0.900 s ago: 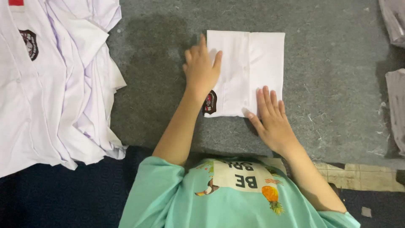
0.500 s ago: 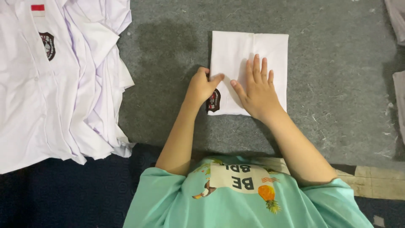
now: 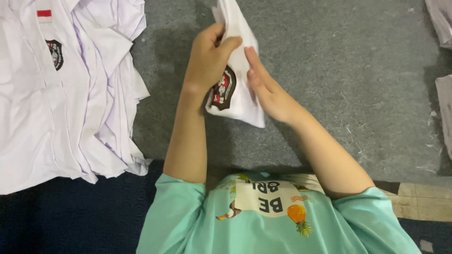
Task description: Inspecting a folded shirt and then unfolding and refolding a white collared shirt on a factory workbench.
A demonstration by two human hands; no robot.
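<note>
A folded white shirt (image 3: 238, 89) is off the grey carpet (image 3: 358, 84) and held up between both hands, near the middle of the view and above the person's chest. The left hand (image 3: 207, 59) is closed around the shirt's upper part, fingers curled over its edge, while the right hand (image 3: 266, 84) lies flat and open against the shirt's other face, pressing it rather than gripping. A dark badge (image 3: 224, 88) on the shirt faces the camera, just below the left hand. The shirt reads as a compact packet, so the folding of this piece looks finished or very nearly so; what seems left for it is only a final squaring and setting it down somewhere. To the left lies a loose heap of white shirts (image 3: 70, 89), spread and overlapping, one showing a badge and a small red mark near its collar; these look unfolded, so a good part of the work appears to be ahead. At the right edge, parts of pale cloth (image 3: 445, 113) rest on the carpet, well apart from the hands; whether they are folded pieces cannot be told. The person wears a teal top (image 3: 188, 226).
</note>
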